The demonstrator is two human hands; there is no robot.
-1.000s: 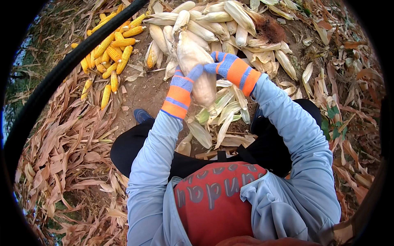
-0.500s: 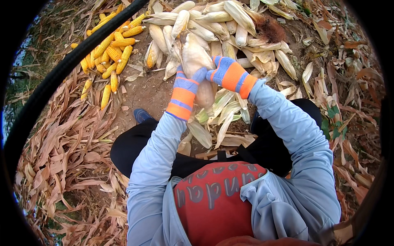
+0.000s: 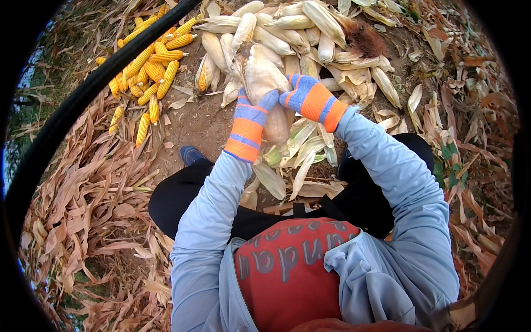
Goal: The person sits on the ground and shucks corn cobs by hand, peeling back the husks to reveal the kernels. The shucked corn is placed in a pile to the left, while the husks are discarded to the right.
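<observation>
Between my hands is an ear of corn (image 3: 264, 72) in pale, dry husk, its lower end (image 3: 276, 131) pointing back toward me. My left hand (image 3: 253, 113), in an orange and blue knit glove, is closed round its left side. From the right, my right hand (image 3: 307, 97), gloved alike, pinches the husk near the ear's middle, thumb close to the left thumb. No kernels show on this ear. Just beyond lies a heap of unhusked ears (image 3: 282, 33). Loose pale husks (image 3: 301, 146) lie below my hands, between my legs.
Husked yellow cobs (image 3: 152, 69) are piled at the far left on bare soil. A clump of brown corn silk (image 3: 366, 41) lies at the heap's right. Dry leaves (image 3: 94, 182) cover the ground on both sides. A dark cable (image 3: 83, 88) crosses the upper left close to the camera.
Almost nothing differs. My right hand has shifted very slightly to the right, and the ear stays in both hands.
</observation>
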